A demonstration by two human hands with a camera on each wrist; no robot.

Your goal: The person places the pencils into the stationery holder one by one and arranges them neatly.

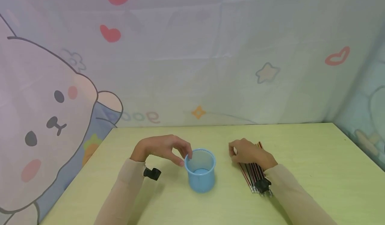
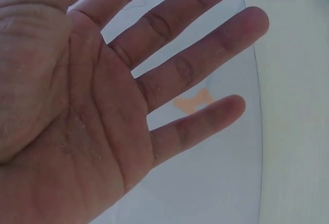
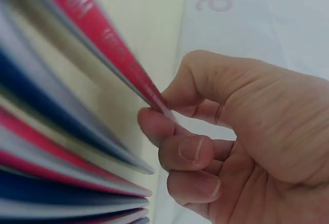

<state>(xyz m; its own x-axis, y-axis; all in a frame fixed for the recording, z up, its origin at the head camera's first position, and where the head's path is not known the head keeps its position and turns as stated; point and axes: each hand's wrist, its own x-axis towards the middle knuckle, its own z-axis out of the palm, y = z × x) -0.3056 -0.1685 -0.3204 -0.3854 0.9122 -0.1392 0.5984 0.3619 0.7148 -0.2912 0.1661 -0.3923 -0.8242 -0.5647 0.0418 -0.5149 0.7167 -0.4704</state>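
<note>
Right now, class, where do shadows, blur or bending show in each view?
Head view: soft shadows on the table near both sleeves; left wrist view: the left hand looks dim against a paler backdrop, and the table edge bows; right wrist view: nearer pencils blur and bow, lettering soft on the pinched red pencil.

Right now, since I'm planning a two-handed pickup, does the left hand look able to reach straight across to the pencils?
Probably not: the blue cup stands between the left hand and the pencils, and the right hand covers part of them.
</note>
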